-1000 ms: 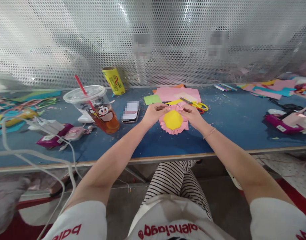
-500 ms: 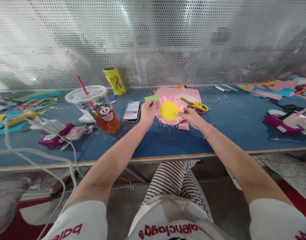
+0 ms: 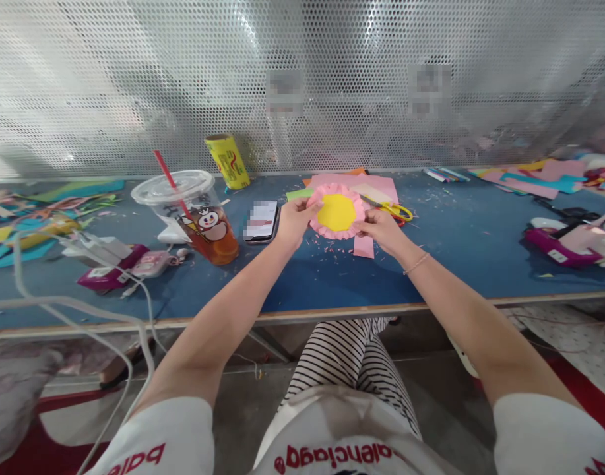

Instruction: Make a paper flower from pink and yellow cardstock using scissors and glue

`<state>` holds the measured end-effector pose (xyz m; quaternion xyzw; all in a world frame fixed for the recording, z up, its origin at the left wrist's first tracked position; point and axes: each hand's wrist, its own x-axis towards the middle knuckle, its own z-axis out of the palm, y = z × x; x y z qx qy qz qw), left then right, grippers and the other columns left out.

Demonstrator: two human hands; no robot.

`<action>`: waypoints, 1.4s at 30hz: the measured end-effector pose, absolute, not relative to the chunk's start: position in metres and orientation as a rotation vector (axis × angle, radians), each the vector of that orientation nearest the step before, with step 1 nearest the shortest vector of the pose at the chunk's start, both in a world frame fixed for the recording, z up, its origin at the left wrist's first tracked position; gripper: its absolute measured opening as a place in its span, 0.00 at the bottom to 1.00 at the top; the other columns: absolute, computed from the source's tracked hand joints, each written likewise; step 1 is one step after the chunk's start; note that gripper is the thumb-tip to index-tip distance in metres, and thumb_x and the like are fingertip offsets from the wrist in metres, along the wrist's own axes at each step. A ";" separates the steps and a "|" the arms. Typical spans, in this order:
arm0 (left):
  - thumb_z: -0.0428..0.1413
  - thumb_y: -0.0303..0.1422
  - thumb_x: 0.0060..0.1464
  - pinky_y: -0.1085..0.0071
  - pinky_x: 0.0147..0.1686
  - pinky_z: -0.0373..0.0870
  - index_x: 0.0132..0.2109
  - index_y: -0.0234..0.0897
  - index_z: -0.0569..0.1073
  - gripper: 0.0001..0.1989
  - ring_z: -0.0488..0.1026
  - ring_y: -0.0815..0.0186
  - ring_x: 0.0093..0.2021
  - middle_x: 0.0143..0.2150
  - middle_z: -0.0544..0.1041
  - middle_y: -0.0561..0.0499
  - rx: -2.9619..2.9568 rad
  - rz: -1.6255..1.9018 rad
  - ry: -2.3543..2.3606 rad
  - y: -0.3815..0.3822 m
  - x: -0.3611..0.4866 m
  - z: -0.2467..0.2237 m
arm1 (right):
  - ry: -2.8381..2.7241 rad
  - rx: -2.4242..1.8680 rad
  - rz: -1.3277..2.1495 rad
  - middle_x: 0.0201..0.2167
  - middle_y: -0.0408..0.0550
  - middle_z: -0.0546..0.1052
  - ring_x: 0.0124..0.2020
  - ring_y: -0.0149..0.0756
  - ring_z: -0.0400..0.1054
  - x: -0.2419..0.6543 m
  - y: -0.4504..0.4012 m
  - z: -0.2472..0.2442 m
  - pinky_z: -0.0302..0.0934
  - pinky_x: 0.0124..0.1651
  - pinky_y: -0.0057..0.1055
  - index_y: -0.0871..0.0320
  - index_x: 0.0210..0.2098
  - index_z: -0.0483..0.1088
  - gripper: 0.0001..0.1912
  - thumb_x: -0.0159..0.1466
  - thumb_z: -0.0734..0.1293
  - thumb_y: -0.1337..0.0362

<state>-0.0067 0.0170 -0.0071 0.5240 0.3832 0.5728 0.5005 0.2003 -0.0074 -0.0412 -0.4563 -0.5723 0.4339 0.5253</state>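
A paper flower (image 3: 336, 212) with a yellow centre and a ruffled pink rim is held up between my two hands, over the blue table. My left hand (image 3: 296, 221) pinches its left edge, thumb on the front. On the lower right edge, my right hand (image 3: 379, 227) grips the pink rim between thumb and fingers. Behind the flower lie pink paper sheets (image 3: 381, 185) and scissors (image 3: 398, 210) with yellow and red handles, partly covered. A small pink paper piece (image 3: 363, 247) rests just below the flower, among tiny paper scraps.
Left of my left hand lies a phone (image 3: 261, 220), beside a tall plastic cup of tea (image 3: 210, 231) with a red straw. A yellow roll (image 3: 228, 161) stands at the back. White cables (image 3: 144, 330) and a purple box (image 3: 111, 269) are at left. Pens (image 3: 445, 174) lie back right.
The flower has risen slightly and tilted between my hands. My left thumb has come onto its front, and my right fingers have moved from the yellow centre to the rim.
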 end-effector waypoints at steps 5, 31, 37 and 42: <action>0.69 0.37 0.33 0.78 0.18 0.59 0.26 0.34 0.70 0.17 0.61 0.77 0.17 0.18 0.66 0.59 1.112 1.329 0.943 0.021 -0.011 -0.009 | -1.363 -1.083 1.002 0.18 0.41 0.68 0.22 0.29 0.64 0.201 -0.004 -0.041 0.64 0.30 0.32 0.59 0.20 0.65 0.17 0.45 0.75 0.56; 0.64 0.27 0.41 0.73 0.29 0.75 0.31 0.31 0.72 0.09 0.74 0.72 0.24 0.26 0.76 0.52 1.108 1.224 0.928 0.026 -0.014 -0.014 | -1.167 -0.974 1.037 0.19 0.40 0.68 0.20 0.27 0.64 0.184 0.033 -0.042 0.61 0.26 0.26 0.55 0.23 0.62 0.28 0.45 0.69 0.37; 0.65 0.30 0.39 0.72 0.31 0.75 0.31 0.30 0.72 0.12 0.75 0.70 0.26 0.26 0.77 0.51 1.174 1.239 0.961 0.022 -0.008 -0.017 | -1.152 -1.003 0.936 0.21 0.39 0.66 0.23 0.29 0.64 0.182 0.022 -0.042 0.63 0.27 0.27 0.54 0.26 0.61 0.29 0.48 0.64 0.33; 0.69 0.34 0.33 0.71 0.33 0.76 0.36 0.30 0.74 0.20 0.75 0.71 0.27 0.28 0.77 0.52 1.274 1.195 0.824 0.014 -0.002 -0.017 | -1.163 -1.068 0.778 0.22 0.42 0.66 0.30 0.34 0.64 0.178 0.022 -0.041 0.62 0.33 0.30 0.55 0.27 0.61 0.28 0.53 0.60 0.34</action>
